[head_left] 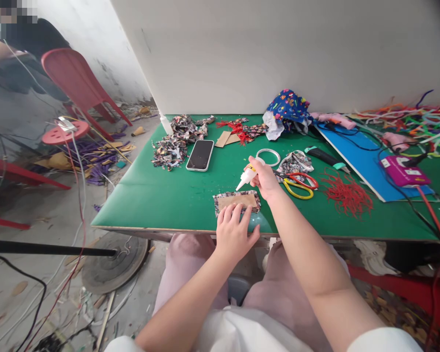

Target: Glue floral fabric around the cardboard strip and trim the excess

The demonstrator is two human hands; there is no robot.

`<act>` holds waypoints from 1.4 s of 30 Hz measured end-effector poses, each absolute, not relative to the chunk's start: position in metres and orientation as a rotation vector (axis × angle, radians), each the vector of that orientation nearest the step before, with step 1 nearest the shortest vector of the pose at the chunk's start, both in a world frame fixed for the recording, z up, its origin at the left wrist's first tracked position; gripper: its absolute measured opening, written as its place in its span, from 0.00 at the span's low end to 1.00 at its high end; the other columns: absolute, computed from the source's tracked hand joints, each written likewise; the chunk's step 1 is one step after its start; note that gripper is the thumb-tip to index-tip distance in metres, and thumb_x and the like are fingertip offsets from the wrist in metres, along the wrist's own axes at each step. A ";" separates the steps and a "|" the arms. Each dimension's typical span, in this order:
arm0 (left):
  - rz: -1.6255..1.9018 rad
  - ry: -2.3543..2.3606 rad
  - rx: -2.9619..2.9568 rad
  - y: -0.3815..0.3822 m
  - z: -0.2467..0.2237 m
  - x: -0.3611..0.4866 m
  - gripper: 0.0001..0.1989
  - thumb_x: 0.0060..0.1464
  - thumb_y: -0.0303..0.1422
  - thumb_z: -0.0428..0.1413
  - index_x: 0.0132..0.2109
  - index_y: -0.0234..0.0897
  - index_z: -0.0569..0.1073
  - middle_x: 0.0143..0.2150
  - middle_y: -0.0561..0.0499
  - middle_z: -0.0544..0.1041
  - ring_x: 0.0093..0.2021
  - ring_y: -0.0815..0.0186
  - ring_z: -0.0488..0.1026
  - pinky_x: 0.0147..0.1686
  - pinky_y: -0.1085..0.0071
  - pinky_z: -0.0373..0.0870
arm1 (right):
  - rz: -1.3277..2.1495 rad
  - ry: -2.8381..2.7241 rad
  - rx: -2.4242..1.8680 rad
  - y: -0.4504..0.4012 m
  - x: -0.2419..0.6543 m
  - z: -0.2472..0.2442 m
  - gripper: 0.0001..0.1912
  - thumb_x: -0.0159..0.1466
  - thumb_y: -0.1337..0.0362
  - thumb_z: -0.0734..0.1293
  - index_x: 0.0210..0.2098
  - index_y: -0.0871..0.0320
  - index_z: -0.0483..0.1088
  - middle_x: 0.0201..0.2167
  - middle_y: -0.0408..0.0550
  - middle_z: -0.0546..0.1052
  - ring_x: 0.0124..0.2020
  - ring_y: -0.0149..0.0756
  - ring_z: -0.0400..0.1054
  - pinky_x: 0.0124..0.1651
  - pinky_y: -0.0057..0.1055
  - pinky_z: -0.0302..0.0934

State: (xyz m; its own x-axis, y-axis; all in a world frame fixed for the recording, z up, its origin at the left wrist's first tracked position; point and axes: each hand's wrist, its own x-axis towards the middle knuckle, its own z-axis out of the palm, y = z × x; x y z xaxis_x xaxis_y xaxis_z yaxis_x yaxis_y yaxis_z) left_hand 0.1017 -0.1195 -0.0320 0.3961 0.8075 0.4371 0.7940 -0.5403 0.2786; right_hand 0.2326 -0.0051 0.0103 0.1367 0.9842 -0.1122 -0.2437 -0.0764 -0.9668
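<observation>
My right hand (264, 180) grips a small white glue bottle (250, 174), its pointed nozzle tilted down to the left above the table. Just below the nozzle lies a piece of patterned fabric (256, 197) with a brown cardboard strip (230, 200) on top. My left hand (237, 230) rests flat at the near edge of that piece, fingertips touching the cardboard and thumb out to the side. Scissors (297, 186) with red and yellow handles lie beside my right wrist, next to a folded patterned cloth (296, 164).
The green table (143, 195) holds a phone (200, 155), fabric scraps (174, 139), a tape ring (268, 157), a utility knife (326, 159), red threads (346, 193), a blue board (366, 171) and a purple power box (405, 171). A person sits left, by a red chair (77, 73).
</observation>
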 end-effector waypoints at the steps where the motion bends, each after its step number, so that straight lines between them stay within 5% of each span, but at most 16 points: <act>1: 0.838 1.493 2.605 -0.120 -0.032 0.102 0.22 0.53 0.41 0.49 0.53 0.38 0.66 0.51 0.44 0.68 0.54 0.52 0.61 0.54 0.54 0.55 | 1.272 -0.876 -1.165 -0.005 0.233 0.010 0.19 0.51 0.48 0.66 0.20 0.58 0.64 0.11 0.35 0.61 0.10 0.20 0.47 0.11 0.21 0.44; 42: 0.828 1.503 2.613 -0.120 -0.030 0.102 0.21 0.53 0.40 0.50 0.53 0.39 0.66 0.51 0.44 0.68 0.54 0.53 0.61 0.53 0.54 0.56 | 1.206 -0.993 -1.238 -0.007 0.230 0.008 0.19 0.49 0.47 0.67 0.20 0.58 0.65 0.10 0.36 0.61 0.10 0.21 0.48 0.12 0.23 0.44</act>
